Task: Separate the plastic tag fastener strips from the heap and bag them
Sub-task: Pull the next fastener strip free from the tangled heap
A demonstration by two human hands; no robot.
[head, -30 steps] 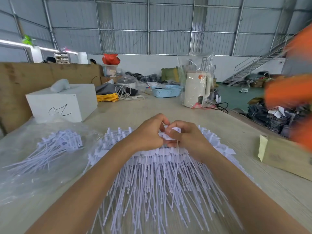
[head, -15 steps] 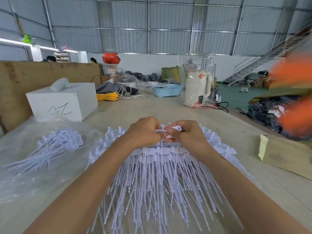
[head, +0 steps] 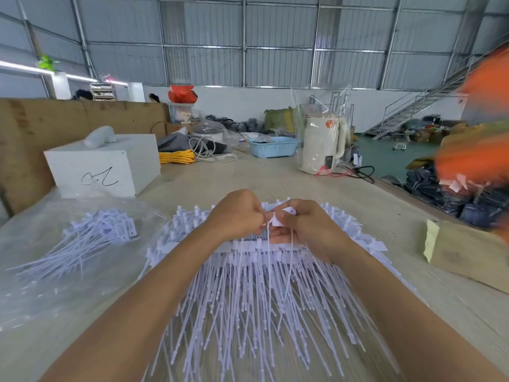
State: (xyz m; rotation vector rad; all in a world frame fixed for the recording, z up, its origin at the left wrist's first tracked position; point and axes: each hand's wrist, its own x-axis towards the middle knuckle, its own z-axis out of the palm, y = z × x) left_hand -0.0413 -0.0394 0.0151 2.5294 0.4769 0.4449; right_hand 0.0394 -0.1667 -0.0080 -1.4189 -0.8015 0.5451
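Head view: left hand (head: 237,213) and right hand (head: 305,224) both pinching one white tag fastener strip (head: 281,217) above heap (head: 248,299) on table (head: 275,177); separated strips (head: 91,235) lying on clear bag (head: 41,271) at left.

A warehouse workshop is showing here: corrugated metal walls (head: 248,37) are rising at the far end. A steel staircase (head: 413,106) is climbing far right, and a long worktable (head: 275,175) is stretching away.

Two hands: left hand (head: 237,213), right hand (head: 308,224); one heap (head: 248,293) of strips; one bagged bundle (head: 91,235); one white box (head: 104,166); one blue basket (head: 272,146); one kettle (head: 322,144).
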